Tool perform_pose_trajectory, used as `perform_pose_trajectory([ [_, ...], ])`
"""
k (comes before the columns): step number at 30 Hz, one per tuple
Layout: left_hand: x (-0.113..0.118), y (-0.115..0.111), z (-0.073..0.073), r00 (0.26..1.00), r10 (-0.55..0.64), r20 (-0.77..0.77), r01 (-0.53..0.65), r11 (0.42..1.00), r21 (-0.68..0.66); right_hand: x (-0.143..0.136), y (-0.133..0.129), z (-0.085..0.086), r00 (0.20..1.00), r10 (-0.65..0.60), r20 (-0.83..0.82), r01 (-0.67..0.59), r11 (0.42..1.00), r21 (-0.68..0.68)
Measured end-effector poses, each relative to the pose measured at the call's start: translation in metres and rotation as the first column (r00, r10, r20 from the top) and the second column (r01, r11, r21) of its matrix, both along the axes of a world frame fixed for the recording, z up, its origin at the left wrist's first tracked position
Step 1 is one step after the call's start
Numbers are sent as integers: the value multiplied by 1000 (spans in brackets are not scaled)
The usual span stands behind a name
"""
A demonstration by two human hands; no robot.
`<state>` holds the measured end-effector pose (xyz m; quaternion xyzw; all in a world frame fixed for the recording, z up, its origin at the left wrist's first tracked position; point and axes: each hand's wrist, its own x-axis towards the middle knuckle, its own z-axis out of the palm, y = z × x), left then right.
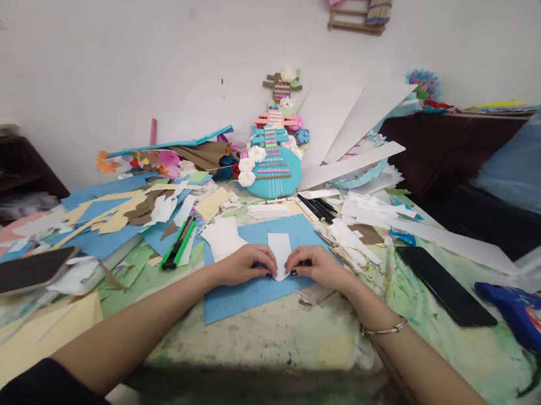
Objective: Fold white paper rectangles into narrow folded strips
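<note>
A small white paper piece (278,248) stands out against a blue sheet (234,298) in front of me. My left hand (249,264) pinches its lower left edge, fingers curled together. At its lower right edge, my right hand (313,265) holds it the same way, with a bracelet on that wrist. The fingertips of both hands are close together at the paper's lower end. Left of my left hand lies a larger white paper piece (223,236). Scissors (344,248) rest just beyond my right hand, partly among paper scraps.
A green cutter (179,244) and a phone (20,272) lie to the left. Black pens (318,208) lie behind the hands. Another phone (445,286) and a blue glue gun (517,315) are at the right. A blue lute-shaped craft (276,174) leans on the wall.
</note>
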<state>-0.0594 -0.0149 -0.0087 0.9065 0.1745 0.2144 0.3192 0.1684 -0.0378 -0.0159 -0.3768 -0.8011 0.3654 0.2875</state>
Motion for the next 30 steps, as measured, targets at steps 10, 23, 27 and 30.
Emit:
perform_pose_trajectory([
  [10, 8, -2, -2, 998, 58, -35, -60, 996, -68, -2, -4, 8, 992, 51, 112, -61, 994, 95],
  [23, 11, 3, -13, 979, 205, -12, -203, 955, -217, -7, -4, 1, 997, -21, 73, 18, 999, 51],
  [27, 11, 3, -13, 976, 218, -15, -216, 950, -225, -8, -4, 2, 998, -16, 65, 14, 999, 39],
  [30, 12, 3, -13, 974, 224, -21, -223, 949, -222, -8, -3, 2, 998, -17, 66, 14, 999, 35],
])
